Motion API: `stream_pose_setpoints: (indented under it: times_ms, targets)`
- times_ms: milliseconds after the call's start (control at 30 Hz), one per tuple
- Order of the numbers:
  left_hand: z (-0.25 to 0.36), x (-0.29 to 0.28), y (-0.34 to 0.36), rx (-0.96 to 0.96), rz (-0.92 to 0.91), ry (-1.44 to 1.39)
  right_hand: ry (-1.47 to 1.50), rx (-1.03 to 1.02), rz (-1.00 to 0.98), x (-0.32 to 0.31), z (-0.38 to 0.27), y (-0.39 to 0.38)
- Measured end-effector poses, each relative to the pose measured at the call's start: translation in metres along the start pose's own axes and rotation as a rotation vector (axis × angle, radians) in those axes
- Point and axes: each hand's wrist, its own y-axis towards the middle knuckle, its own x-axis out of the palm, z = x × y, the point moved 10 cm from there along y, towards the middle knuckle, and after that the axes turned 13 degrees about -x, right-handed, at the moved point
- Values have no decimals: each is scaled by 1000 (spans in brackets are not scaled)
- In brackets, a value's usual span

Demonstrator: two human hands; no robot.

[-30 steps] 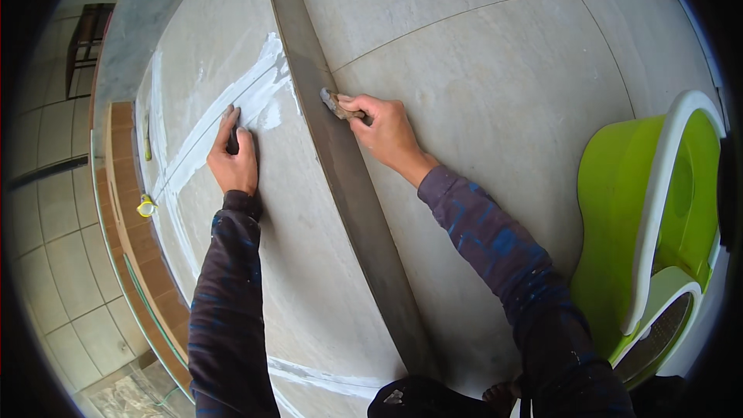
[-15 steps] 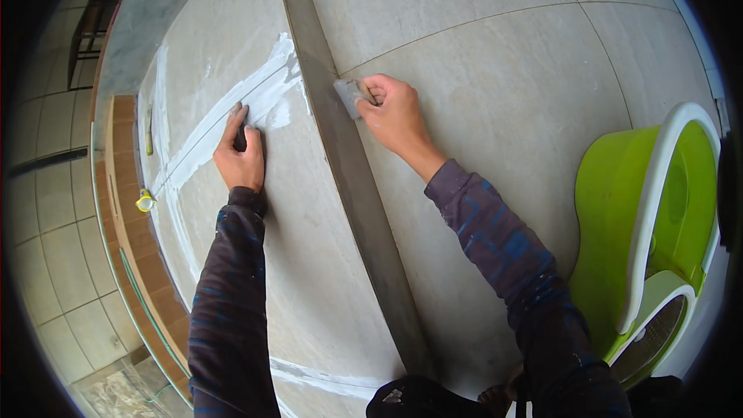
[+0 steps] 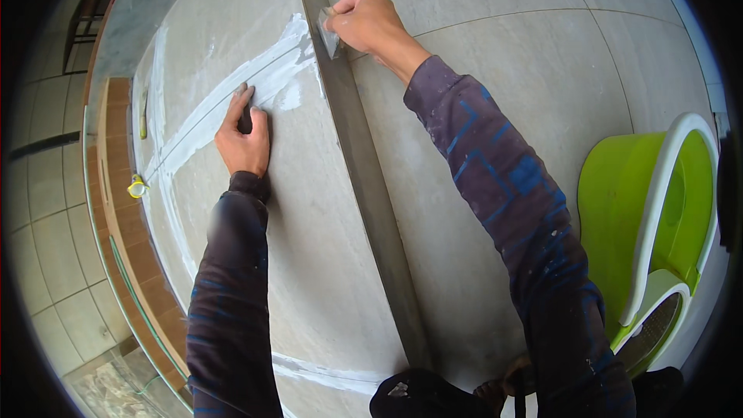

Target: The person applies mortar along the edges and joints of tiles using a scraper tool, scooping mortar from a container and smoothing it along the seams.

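Observation:
Tile joints smeared with white grout point(image 3: 224, 101) run across a raised grey tiled step point(image 3: 309, 224). On that surface, just below the diagonal smear, my left hand point(image 3: 244, 139) rests with thumb and fingers apart and nothing visible in them. My right hand point(image 3: 371, 27) pinches a small, thin grey scraper point(image 3: 328, 37). Its blade stands against the step's narrow side face point(image 3: 352, 131), near the end of the smeared joint; whether it touches cannot be made out. My fingers cover the scraper's upper part.
A green mop bucket point(image 3: 619, 186) with a white handle stands at the right on the lower tiled floor point(image 3: 480, 101). Along the step's left side lie a yellow-rimmed roll point(image 3: 137, 186) and a thin yellowish-handled tool point(image 3: 143, 120). Beyond them runs a brown tiled ledge point(image 3: 116, 131) with a green hose point(image 3: 128, 271).
My right hand has moved away from me and slightly left along the step's side face, carrying the scraper. My left hand stays at about the same spot on the tile.

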Motion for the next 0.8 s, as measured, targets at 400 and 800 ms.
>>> stream_pose_setpoints:
  times_ms: [400, 800]
  targets:
    - [7, 7, -1, -1, 2, 18, -372, 51, -79, 16, 41, -3]
    - [-3, 6, 3, -2, -10, 3, 280, -200, 270, -1, 44, -27]
